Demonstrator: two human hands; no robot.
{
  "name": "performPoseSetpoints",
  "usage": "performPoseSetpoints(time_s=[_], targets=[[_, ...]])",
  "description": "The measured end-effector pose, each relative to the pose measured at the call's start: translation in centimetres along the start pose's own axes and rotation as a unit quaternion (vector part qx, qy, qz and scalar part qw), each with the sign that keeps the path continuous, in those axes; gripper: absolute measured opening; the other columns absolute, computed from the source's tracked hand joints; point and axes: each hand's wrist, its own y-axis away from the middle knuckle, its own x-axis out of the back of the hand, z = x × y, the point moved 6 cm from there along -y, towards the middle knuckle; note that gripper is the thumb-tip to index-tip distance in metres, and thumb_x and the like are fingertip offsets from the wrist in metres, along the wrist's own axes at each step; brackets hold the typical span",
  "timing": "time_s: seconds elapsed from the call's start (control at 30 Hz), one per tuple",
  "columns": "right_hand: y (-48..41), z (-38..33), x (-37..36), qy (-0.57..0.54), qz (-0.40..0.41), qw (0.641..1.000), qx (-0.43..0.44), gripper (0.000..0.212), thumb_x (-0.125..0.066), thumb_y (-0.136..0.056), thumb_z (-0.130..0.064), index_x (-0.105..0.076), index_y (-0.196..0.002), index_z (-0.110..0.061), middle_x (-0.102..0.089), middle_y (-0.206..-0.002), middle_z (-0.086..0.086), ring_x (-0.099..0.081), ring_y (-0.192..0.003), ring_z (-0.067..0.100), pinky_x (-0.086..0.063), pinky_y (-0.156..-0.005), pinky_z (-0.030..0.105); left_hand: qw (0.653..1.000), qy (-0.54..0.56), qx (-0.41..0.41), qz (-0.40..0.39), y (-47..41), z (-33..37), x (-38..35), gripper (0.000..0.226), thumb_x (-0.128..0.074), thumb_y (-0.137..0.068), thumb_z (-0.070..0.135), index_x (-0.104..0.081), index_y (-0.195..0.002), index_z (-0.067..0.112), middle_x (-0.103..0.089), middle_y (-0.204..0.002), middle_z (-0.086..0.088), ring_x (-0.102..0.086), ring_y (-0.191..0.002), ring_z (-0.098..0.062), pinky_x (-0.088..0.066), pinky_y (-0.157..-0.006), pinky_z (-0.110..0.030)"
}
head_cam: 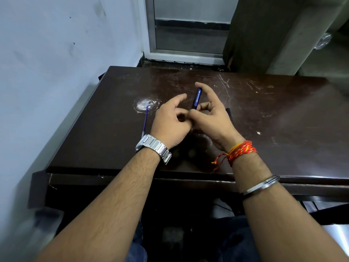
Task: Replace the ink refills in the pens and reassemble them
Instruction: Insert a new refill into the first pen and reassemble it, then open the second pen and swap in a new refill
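A dark pen barrel (pixel 196 98) with a blue label points up and away above the table. My right hand (pixel 211 114) pinches its lower end between thumb and fingers. My left hand (pixel 171 120) meets it there, its fingertips closed on the pen's lower end, which the fingers hide. A thin blue ink refill (pixel 145 120) lies loose on the dark wooden table (pixel 283 129), just left of my left hand. A small black piece (pixel 229 113) lies on the table behind my right hand, mostly hidden.
A white worn patch (pixel 144 104) marks the table near the refill's far tip. A pale wall (pixel 47 72) runs along the table's left side. Behind the table are a metal door frame (pixel 151 35) and a dark wooden panel (pixel 251 35).
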Motion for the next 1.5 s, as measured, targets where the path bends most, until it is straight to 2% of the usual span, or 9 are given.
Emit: performPoseSetpoints(time_s=[0.07, 0.23, 0.53, 0.73, 0.87, 1.0, 1.1, 1.23, 1.5], targets=[[0.0, 0.2, 0.1, 0.017, -0.001, 1.0, -0.004, 0.071, -0.065, -0.079, 0.001, -0.049, -0.121, -0.055, -0.061, -0.082, 0.013, -0.062, -0.071, 0.03, -0.058, -0.078, 0.058, 1.0, -0.006, -0.004, 0.002, 0.0, 0.0, 0.0, 0.068, -0.073, -0.071, 0.007, -0.052, -0.135, 0.019, -0.077, -0.09, 0.005, -0.069, -0.076, 0.002, -0.054, -0.075, -0.018], [-0.2, 0.5, 0.5, 0.029, 0.011, 1.0, -0.004, 0.076, -0.071, -0.084, 0.001, -0.041, -0.145, -0.035, -0.074, -0.101, 0.012, -0.074, -0.094, 0.031, -0.057, -0.09, 0.053, 1.0, 0.006, 0.008, -0.008, 0.0, -0.3, -0.3, 0.062, -0.076, -0.067, 0.006, -0.059, -0.125, 0.018, -0.074, -0.087, 0.01, -0.066, -0.063, 0.003, -0.052, -0.067, -0.013], [-0.1, 1.5, 0.3, 0.028, -0.016, 0.998, -0.055, 0.074, -0.084, -0.076, -0.022, -0.041, -0.131, -0.047, -0.074, -0.101, 0.02, -0.073, -0.092, 0.037, -0.058, -0.083, 0.059, 1.0, 0.007, 0.008, 0.008, 0.0, -0.5, -0.1, 0.066, -0.071, -0.065, -0.003, -0.058, -0.127, 0.017, -0.075, -0.083, 0.007, -0.062, -0.052, 0.006, -0.049, -0.057, -0.011], [-0.1, 1.1, 0.7, 0.04, 0.001, 0.998, -0.041, 0.07, -0.082, -0.077, -0.007, -0.046, -0.131, -0.036, -0.076, -0.087, 0.019, -0.073, -0.087, 0.04, -0.058, -0.079, 0.059, 0.999, 0.012, 0.014, 0.037, 0.5, -0.4, -0.5, 0.045, -0.07, -0.067, -0.004, -0.066, -0.106, 0.018, -0.072, -0.075, 0.009, -0.054, -0.043, 0.008, -0.041, -0.049, -0.005], [-0.1, 0.7, 0.7, 0.043, 0.008, 0.999, -0.03, 0.072, -0.082, -0.076, -0.002, -0.05, -0.134, -0.029, -0.073, -0.104, 0.019, -0.076, -0.083, 0.031, -0.06, -0.079, 0.056, 0.998, 0.014, 0.029, 0.05, 0.7, -0.4, -0.6, 0.041, -0.069, -0.068, -0.006, -0.065, -0.097, 0.023, -0.071, -0.074, 0.009, -0.052, -0.04, 0.007, -0.039, -0.045, -0.006], [0.0, 1.8, 0.3, 0.038, 0.001, 0.998, -0.055, 0.079, -0.079, -0.081, -0.013, -0.039, -0.146, -0.033, -0.076, -0.09, 0.017, -0.073, -0.087, 0.038, -0.057, -0.084, 0.059, 0.998, -0.027, 0.042, 0.046, 0.4, -0.5, -0.3, 0.041, -0.069, -0.067, 0.001, -0.065, -0.101, 0.022, -0.074, -0.075, 0.008, -0.064, -0.055, 0.0, -0.053, -0.06, -0.019], [0.0, 2.6, -0.1, 0.05, 0.023, 0.996, -0.067, 0.08, -0.077, -0.083, -0.019, -0.035, -0.15, -0.029, -0.078, -0.085, 0.011, -0.073, -0.079, 0.024, -0.057, -0.087, 0.055, 0.994, -0.066, 0.068, 0.058, 0.1, -0.9, 0.4, 0.035, -0.071, -0.066, 0.006, -0.067, -0.097, 0.019, -0.074, -0.074, 0.007, -0.07, -0.071, -0.007, -0.057, -0.074, -0.025], [-0.1, 2.6, 0.7, 0.088, 0.087, 0.989, -0.08, 0.073, -0.079, -0.079, -0.03, -0.044, -0.142, -0.02, -0.077, -0.084, 0.005, -0.075, -0.085, 0.02, -0.058, -0.089, 0.045, 0.979, -0.14, 0.121, 0.089, 0.0, -1.8, 1.9, 0.025, -0.08, -0.063, 0.012, -0.063, -0.077, 0.024, -0.07, -0.073, 0.008, -0.066, -0.073, -0.006, -0.045, -0.059, -0.01], [0.6, 1.5, 3.6, 0.162, 0.178, 0.967, -0.087, 0.037, -0.075, -0.082, -0.024, -0.064, -0.117, -0.015, -0.075, -0.081, -0.001, -0.074, -0.074, 0.015, -0.063, -0.077, 0.037, 0.941, -0.271, 0.18, 0.095, -0.4, -2.0, 4.4, 0.016, -0.083, -0.066, 0.009, -0.068, -0.072, 0.011, -0.071, -0.083, -0.009, -0.068, -0.079, -0.025, -0.058, -0.071, -0.034]])
